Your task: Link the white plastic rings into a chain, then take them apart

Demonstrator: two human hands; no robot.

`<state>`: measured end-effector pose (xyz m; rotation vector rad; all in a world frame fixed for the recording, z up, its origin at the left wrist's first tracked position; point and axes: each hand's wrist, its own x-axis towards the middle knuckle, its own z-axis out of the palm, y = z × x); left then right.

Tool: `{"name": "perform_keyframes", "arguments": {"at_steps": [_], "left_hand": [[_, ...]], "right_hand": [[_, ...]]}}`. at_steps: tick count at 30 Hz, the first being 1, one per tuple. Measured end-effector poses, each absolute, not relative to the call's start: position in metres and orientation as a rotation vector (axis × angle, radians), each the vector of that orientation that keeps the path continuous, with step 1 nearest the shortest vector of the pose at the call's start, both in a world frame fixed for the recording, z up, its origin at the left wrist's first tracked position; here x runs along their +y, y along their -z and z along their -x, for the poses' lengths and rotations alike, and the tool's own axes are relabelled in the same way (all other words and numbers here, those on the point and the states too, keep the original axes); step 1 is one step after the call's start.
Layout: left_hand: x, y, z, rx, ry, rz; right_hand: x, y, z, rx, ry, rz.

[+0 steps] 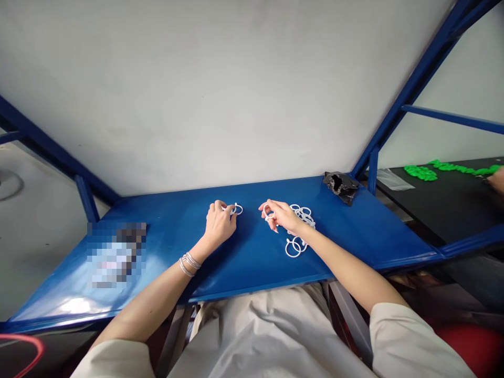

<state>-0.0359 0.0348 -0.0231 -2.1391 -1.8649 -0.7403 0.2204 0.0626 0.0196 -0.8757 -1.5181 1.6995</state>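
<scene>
My left hand (pixel 221 218) rests low over the blue table, its fingers closed around a white ring (pixel 239 209) that pokes out on the right side. Across a short gap, my right hand (pixel 280 214) pinches another white ring (pixel 268 212) between thumb and fingers, slightly raised. Just right of that hand lies a loose heap of white rings (pixel 307 214), partly hidden by my wrist. Nearer to me, one white ring (pixel 293 248) lies at the heap's lower edge. Each ring seems to carry a small knob.
A crumpled black plastic bag (pixel 342 186) lies at the table's back right corner. Blue frame posts (pixel 372 170) flank the blue table (pixel 252 273). On a black table to the right are a green ruffled strip (pixel 421 172), a clear bag (pixel 394 179) and another person's hand (pixel 498 181).
</scene>
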Motion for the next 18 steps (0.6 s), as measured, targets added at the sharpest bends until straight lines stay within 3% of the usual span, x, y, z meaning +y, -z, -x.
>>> {"name": "perform_keyframes", "arguments": {"at_steps": [8, 15, 18], "left_hand": [[0.012, 0.011, 0.006, -1.419, 1.148, 2.661], [0.004, 0.015, -0.003, -1.063, 1.187, 2.794], [0.007, 0.019, -0.001, -1.094, 1.179, 2.799]], "right_hand": [[0.059, -0.02, -0.22, -1.421, -1.805, 0.848], [0.059, 0.0, -0.211, -1.731, -1.865, 0.91], [0.059, 0.002, -0.211, -1.92, -1.534, 1.042]]}}
